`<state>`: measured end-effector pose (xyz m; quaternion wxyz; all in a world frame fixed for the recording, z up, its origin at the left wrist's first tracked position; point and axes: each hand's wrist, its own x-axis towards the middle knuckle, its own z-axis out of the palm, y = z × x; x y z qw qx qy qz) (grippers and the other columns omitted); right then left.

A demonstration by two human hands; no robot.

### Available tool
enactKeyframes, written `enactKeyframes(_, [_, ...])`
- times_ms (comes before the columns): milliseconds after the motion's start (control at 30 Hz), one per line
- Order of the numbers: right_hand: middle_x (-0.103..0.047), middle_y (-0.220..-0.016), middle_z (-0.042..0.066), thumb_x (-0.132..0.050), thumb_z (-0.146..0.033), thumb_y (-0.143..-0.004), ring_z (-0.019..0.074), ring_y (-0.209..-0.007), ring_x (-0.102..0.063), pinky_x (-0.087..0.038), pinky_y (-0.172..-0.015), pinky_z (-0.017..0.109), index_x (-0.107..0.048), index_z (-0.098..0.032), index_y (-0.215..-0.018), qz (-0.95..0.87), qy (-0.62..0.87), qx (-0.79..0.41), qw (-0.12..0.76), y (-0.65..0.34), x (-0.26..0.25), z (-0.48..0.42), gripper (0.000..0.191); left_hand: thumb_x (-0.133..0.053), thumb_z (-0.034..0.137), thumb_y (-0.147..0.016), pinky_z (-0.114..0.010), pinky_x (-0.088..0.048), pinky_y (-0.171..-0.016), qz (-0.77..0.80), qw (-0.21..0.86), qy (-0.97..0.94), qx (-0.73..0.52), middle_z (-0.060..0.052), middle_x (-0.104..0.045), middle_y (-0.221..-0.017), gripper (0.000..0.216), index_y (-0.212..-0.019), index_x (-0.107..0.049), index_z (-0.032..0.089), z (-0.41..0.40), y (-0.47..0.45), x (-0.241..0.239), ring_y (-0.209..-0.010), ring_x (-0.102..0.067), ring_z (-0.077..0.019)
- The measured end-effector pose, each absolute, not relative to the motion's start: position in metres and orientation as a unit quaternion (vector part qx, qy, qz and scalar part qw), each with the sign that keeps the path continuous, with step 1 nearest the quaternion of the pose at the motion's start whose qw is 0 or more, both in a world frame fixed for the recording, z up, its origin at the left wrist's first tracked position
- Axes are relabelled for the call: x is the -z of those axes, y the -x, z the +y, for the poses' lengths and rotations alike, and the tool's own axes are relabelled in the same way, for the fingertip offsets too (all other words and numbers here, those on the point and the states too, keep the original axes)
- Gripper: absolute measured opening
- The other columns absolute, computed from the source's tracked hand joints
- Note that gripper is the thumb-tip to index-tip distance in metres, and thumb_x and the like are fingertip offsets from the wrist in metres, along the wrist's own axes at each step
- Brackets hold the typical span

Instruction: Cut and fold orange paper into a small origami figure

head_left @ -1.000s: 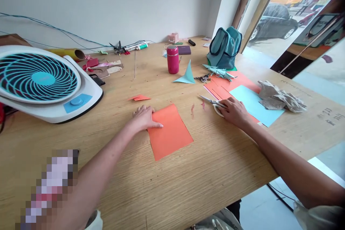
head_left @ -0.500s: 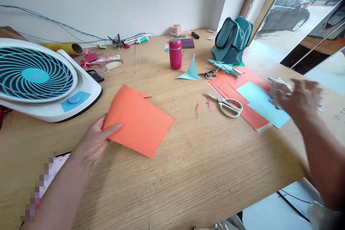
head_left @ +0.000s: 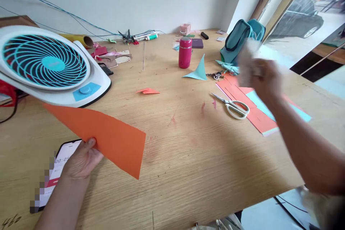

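Observation:
My left hand (head_left: 82, 158) pinches the near edge of an orange paper sheet (head_left: 107, 138) and holds it lifted above the wooden table (head_left: 188, 158), over a phone (head_left: 56, 172) lying at the near left. My right hand (head_left: 265, 77), smeared by motion, is raised over the right side and grips a crumpled pale cloth (head_left: 246, 61). White-handled scissors (head_left: 231, 106) lie on the table just left of that hand, beside a stack of orange and light blue paper sheets (head_left: 258, 113).
A white and teal fan (head_left: 48, 66) lies at the left. A pink bottle (head_left: 185, 52), a teal paper cone (head_left: 198, 72), a teal bag (head_left: 239, 41) and a small orange scrap (head_left: 148, 91) are farther back. Tools, wires and clutter line the wall.
My left hand has lifted the orange sheet off the table and drawn it toward the near left. My right hand left the scissors, picked up the crumpled cloth and raised it leftward.

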<state>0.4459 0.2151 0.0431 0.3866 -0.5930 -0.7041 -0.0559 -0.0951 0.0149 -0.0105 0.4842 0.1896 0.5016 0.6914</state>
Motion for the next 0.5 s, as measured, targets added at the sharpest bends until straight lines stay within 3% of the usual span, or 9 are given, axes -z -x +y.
enactKeyframes(67, [-0.064,-0.119,0.015,-0.047,-0.018,-0.087,0.0293,-0.112,-0.056,-0.046,-0.097,0.046,-0.064,-0.016,-0.124,-0.756,0.558,0.015,0.343,-0.375,-0.035,0.24,0.04,-0.092,0.025,-0.054,-0.022,-0.061,-0.086,0.517,0.491,-0.194,-0.674,0.004,-0.078,-0.112,0.058,-0.108,-0.071,0.031,0.014,0.094,0.014,-0.136,-0.052,-0.0236])
enactKeyframes(133, [-0.067,-0.117,0.016,-0.052,-0.014,-0.086,0.0276,-0.104,-0.06,-0.048,-0.092,0.042,-0.069,-0.014,-0.117,-0.797,0.524,-0.027,0.299,-0.314,-0.016,0.252,0.036,-0.091,0.028,-0.058,-0.024,-0.059,-0.092,0.544,0.5,-0.201,-0.643,0.008,-0.078,-0.111,0.048,-0.102,-0.073,0.034,0.011,0.091,0.015,-0.141,-0.046,-0.0224])
enactKeyframes(267, [-0.067,-0.126,0.016,-0.045,-0.003,-0.085,0.0304,-0.118,-0.057,-0.044,-0.099,0.048,-0.071,-0.016,-0.116,-0.857,0.449,-0.086,0.237,-0.243,0.027,0.218,0.043,-0.092,0.039,-0.055,-0.027,-0.061,-0.091,0.582,0.5,-0.228,-0.599,0.007,-0.078,-0.11,0.043,-0.094,-0.074,0.035,0.005,0.084,0.013,-0.138,-0.05,-0.025])
enactKeyframes(400, [-0.062,-0.138,0.012,-0.049,-0.009,-0.086,0.028,-0.128,-0.053,-0.041,-0.105,0.047,-0.068,-0.02,-0.125,-0.917,0.324,-0.128,0.197,-0.252,0.034,0.126,0.045,-0.093,0.04,-0.051,-0.032,-0.064,-0.088,0.585,0.505,-0.239,-0.588,0.003,-0.077,-0.113,0.05,-0.097,-0.074,0.034,0.005,0.082,0.012,-0.13,-0.058,-0.0291])
enactKeyframes(500, [-0.066,-0.132,0.006,-0.053,-0.021,-0.092,0.0217,-0.125,-0.055,-0.042,-0.107,0.038,-0.072,-0.025,-0.116,-0.958,0.155,-0.181,0.158,-0.3,0.018,0.049,0.031,-0.091,0.041,-0.057,-0.031,-0.062,-0.093,0.577,0.511,-0.229,-0.594,0.008,-0.075,-0.118,0.045,-0.099,-0.074,0.037,0.005,0.083,0.014,-0.135,-0.053,-0.0268])
